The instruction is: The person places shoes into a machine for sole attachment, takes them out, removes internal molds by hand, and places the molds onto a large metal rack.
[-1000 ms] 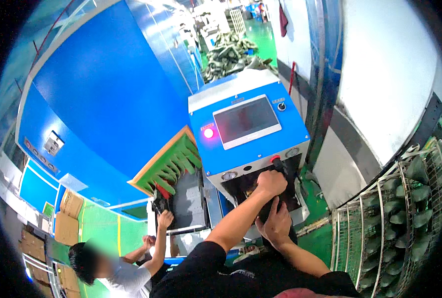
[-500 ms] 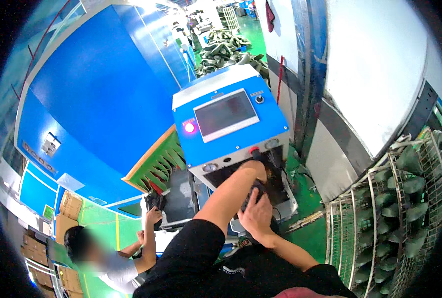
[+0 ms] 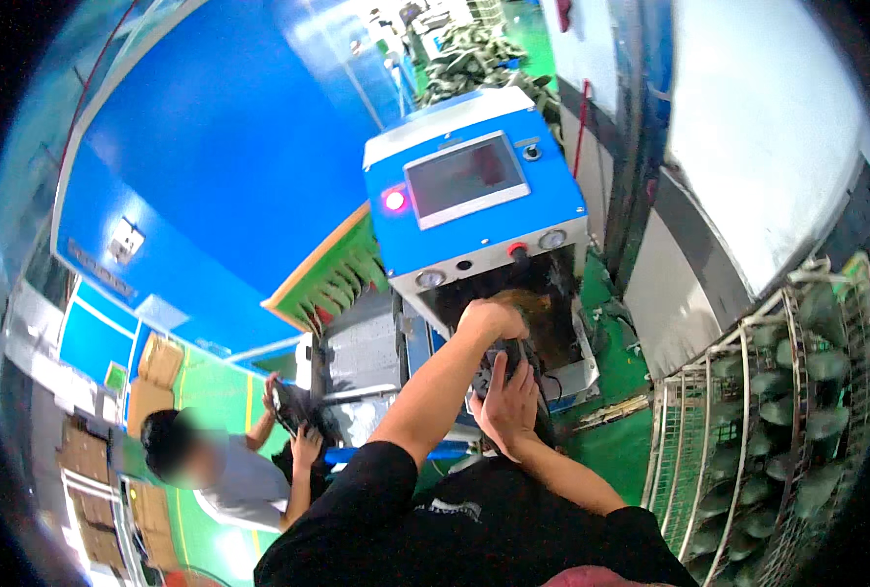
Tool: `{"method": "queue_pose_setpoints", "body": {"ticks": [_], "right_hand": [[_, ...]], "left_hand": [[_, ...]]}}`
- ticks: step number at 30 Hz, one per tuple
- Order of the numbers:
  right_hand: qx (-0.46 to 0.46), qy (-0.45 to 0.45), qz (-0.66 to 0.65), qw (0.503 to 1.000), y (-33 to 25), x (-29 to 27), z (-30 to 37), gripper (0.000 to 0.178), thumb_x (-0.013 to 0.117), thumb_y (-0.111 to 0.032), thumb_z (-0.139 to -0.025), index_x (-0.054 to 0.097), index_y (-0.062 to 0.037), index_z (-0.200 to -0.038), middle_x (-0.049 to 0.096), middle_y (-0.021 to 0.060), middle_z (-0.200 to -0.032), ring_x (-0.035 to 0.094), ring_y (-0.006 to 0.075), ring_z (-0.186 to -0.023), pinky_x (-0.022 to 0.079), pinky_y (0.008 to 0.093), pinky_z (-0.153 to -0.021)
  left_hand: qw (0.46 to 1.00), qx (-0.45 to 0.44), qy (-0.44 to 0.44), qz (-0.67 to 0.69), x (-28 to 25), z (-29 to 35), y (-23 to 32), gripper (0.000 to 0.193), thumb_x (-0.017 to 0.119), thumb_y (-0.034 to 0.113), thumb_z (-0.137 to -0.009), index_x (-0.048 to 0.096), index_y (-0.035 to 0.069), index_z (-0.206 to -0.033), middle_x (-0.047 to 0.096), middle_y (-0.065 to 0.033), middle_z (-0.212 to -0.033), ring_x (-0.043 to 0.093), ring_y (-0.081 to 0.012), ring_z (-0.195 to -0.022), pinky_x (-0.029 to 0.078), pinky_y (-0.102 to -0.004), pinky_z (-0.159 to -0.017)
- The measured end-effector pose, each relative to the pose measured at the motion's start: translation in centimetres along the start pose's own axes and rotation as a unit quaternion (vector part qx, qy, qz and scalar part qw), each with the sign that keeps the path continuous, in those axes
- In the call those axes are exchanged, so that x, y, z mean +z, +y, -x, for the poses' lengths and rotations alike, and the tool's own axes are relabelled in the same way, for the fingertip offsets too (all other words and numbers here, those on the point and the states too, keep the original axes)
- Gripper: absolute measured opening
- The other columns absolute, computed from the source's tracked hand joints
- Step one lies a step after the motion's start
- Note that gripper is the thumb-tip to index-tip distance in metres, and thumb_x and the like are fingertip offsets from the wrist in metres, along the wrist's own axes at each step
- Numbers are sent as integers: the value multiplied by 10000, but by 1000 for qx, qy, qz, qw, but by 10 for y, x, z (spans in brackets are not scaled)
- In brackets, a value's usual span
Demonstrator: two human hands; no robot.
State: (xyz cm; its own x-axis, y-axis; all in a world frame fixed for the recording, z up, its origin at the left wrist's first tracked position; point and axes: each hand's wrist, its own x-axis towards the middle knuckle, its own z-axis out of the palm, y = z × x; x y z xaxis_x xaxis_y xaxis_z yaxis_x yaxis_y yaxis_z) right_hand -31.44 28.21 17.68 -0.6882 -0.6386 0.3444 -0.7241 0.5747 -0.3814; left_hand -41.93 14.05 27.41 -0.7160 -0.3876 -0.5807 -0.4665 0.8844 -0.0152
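Observation:
A blue and white machine (image 3: 543,210) stands in front of me, its dark front recess (image 3: 557,338) at my hands. My right hand (image 3: 508,406) is wrapped around a black shoe (image 3: 499,360) just before this recess. My left hand (image 3: 494,320) lies above the shoe at the mouth of the recess, knuckles up and fingers curled down. What those fingers grip is hidden. A brownish patch (image 3: 521,298) shows inside the recess behind my left hand. The machine's top carries a dark screen (image 3: 466,181), a lit red lamp (image 3: 395,201) and a red-collared knob (image 3: 518,252).
On the left, a co-worker (image 3: 244,474) handles another black shoe (image 3: 293,409) beside a grey conveyor (image 3: 357,367). A wire rack (image 3: 660,440) of dark green foot-shaped forms stands at the right. Similar forms (image 3: 474,59) lie heaped behind the machine. A blue cabinet (image 3: 200,176) rises at the left.
My view has shifted, so the machine sits higher and further right. My left hand has drawn back slightly from the recess. The co-worker's shoe has been raised and turned.

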Motion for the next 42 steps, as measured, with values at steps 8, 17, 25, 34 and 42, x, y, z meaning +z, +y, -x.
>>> {"method": "queue_pose_setpoints", "body": {"ticks": [8,17,25,34,42], "right_hand": [[-13,-55,23,998,-2,-2,-3,1073,802,-461,-772,220,31,-1527,336,407,-1408,458,554,-1219,415,623,-1001],[-107,-36,155,981,29,-7,39,963,776,-427,-736,342,-157,-1552,438,265,-1398,529,459,-1183,489,531,-950],[-261,25,167,950,87,-16,87,517,646,-411,-973,573,-19,-1303,644,160,-1219,652,316,-1053,550,409,-860],[142,-197,4,970,42,-88,146,560,738,-315,-902,564,-62,-1370,572,170,-1339,560,328,-1195,449,444,-1004],[371,-93,-342,858,77,-74,95,991,755,-171,-877,92,-38,-1602,496,154,-1398,499,230,-1280,452,398,-1059]], "left_hand": [[989,-92,-57,104,-9,9,-5,394,689,258,-857,705,136,-1232,699,-70,-1210,685,-349,-1053,558,-670,-790],[976,61,29,205,74,13,-36,447,547,402,-945,720,51,-1161,705,-161,-1190,706,-339,-1026,564,-454,-897],[872,36,26,487,194,74,-62,976,506,778,-860,609,-152,-1137,693,-270,-1057,688,-408,-996,544,-447,-889],[552,171,-402,711,253,83,-82,837,504,837,-823,612,154,-1295,644,-8,-1040,551,-127,-823,387,-295,-637],[567,159,-416,693,303,69,-49,692,635,561,-925,542,60,-1393,606,-87,-1348,590,-231,-1180,449,-362,-1058]]}}
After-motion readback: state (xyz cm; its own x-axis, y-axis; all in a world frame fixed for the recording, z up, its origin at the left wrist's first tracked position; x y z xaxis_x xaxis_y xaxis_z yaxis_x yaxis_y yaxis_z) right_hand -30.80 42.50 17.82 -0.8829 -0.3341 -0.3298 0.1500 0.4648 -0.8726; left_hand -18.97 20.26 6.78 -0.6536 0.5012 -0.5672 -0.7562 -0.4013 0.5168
